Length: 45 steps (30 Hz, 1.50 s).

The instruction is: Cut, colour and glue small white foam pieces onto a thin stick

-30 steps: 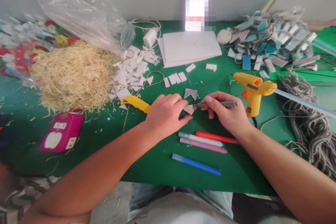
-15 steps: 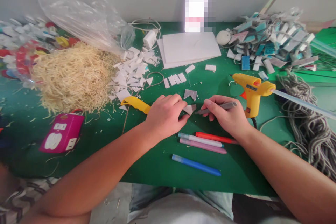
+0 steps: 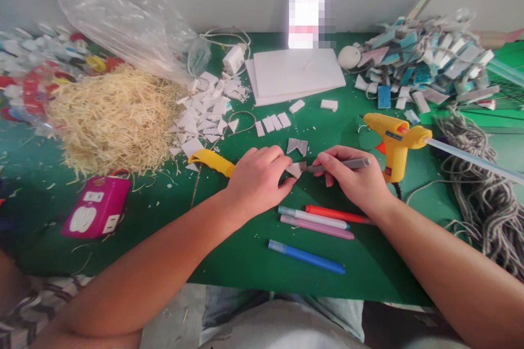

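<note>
My left hand pinches a small white foam piece against the green table, fingers closed. My right hand grips a grey marker whose tip touches that piece. Another grey-coloured foam piece lies just behind. A yellow utility knife lies partly under my left hand. Light blue, pink and orange markers lie just in front of my hands, and a blue marker lies nearer to me.
A yellow glue gun stands right of my hand. White foam sheets and foam scraps lie behind. A straw pile, plastic bag, pink box, grey cord and finished pieces surround.
The grey marker's tip has shifted slightly over the small foam piece; both hands stay almost in place.
</note>
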### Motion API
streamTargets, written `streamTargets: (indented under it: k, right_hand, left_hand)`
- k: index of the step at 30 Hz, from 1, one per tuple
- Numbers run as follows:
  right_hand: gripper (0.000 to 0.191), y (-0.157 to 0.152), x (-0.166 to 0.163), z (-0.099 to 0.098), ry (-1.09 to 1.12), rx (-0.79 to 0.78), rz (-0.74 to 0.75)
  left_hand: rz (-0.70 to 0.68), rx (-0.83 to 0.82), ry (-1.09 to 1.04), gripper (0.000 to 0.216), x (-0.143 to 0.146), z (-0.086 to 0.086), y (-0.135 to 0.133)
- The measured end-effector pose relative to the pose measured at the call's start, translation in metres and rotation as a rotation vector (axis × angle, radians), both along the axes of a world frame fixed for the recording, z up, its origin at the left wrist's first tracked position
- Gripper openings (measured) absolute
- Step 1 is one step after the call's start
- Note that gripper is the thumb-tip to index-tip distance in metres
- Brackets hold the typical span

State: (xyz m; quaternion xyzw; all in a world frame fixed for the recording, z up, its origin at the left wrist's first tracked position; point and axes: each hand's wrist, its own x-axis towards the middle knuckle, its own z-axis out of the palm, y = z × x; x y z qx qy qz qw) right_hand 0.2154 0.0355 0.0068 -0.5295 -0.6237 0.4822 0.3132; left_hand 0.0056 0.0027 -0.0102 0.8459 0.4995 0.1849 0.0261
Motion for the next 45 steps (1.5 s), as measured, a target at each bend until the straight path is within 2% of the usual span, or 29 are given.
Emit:
streamTargets:
  k: [9, 12, 24, 28, 32, 37, 40, 45]
  right_hand:
    - [0.038, -0.0002, 0.0000, -0.0003, -0.021, -0.009, 0.015]
    - [0.036, 0.0000, -0.0003, -0.0016, 0.019, 0.006, -0.022]
    - [0.045, 0.0001, -0.0006, -0.0005, 0.000, -0.020, 0.019]
    - [0.045, 0.0002, -0.0011, -0.0012, 0.023, 0.009, -0.013]
    - [0.047, 0.0008, -0.0002, -0.0010, 0.000, -0.003, 0.030]
    - [0.039, 0.0002, 0.0004, -0.0012, 0.012, 0.018, -0.005]
    - [0.043, -0.0002, -0.0001, -0.0013, -0.014, 0.002, 0.026]
    - [0.045, -0.0001, -0.0008, -0.0018, 0.006, 0.010, -0.002]
  left_hand:
    - [-0.015, 0.040, -0.014, 0.010, -0.0005, 0.0001, 0.0007]
    - [-0.018, 0.042, -0.018, 0.010, -0.0003, 0.0000, 0.0006]
    - [-0.013, 0.020, -0.007, 0.009, -0.0007, -0.0006, 0.0007]
    - [-0.012, 0.026, -0.006, 0.008, -0.0007, -0.0009, 0.0007]
    - [-0.023, 0.050, -0.021, 0.008, -0.0008, -0.0005, 0.0004]
    - [-0.026, 0.067, -0.027, 0.007, -0.0006, -0.0014, 0.0005]
    - [-0.018, 0.047, -0.023, 0.008, -0.0005, -0.0018, 0.0005]
    - [-0.015, 0.040, -0.016, 0.007, -0.0007, -0.0014, 0.0004]
